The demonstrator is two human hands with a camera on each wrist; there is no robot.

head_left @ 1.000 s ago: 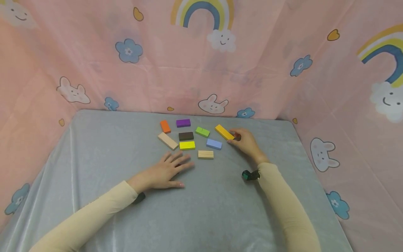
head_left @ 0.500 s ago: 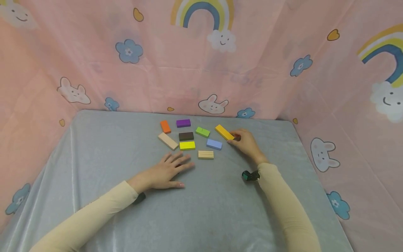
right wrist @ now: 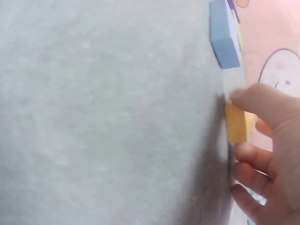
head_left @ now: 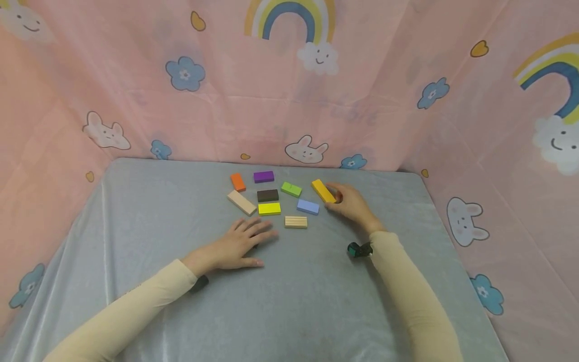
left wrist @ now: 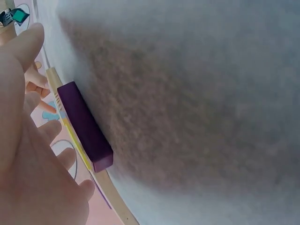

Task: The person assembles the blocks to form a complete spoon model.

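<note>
My right hand (head_left: 355,205) pinches the near end of an amber-yellow block (head_left: 323,191) between thumb and fingers, at the right of a group of coloured blocks. In the right wrist view, thumb and index finger lie on either side of that amber-yellow block (right wrist: 236,123). Fingers spread, my left hand (head_left: 231,246) is low over the cloth just in front of the group. The left wrist view shows a dark purple block (left wrist: 86,126) by its fingers; the hand mostly hides this block from the head view. Whether the left hand touches it I cannot tell.
Close by lie blue (head_left: 308,206), green (head_left: 291,189), ridged wooden (head_left: 296,222), bright yellow (head_left: 269,209), dark brown (head_left: 268,195), plain wooden (head_left: 242,202), orange (head_left: 237,182) and purple (head_left: 264,177) blocks. A pink curtain (head_left: 253,115) stands behind the grey cloth-covered table (head_left: 307,311).
The amber-yellow block has turned slightly, its far end shifting right, with my right hand's fingers moving along. My left hand stays nearly still, and the other blocks keep their places.
</note>
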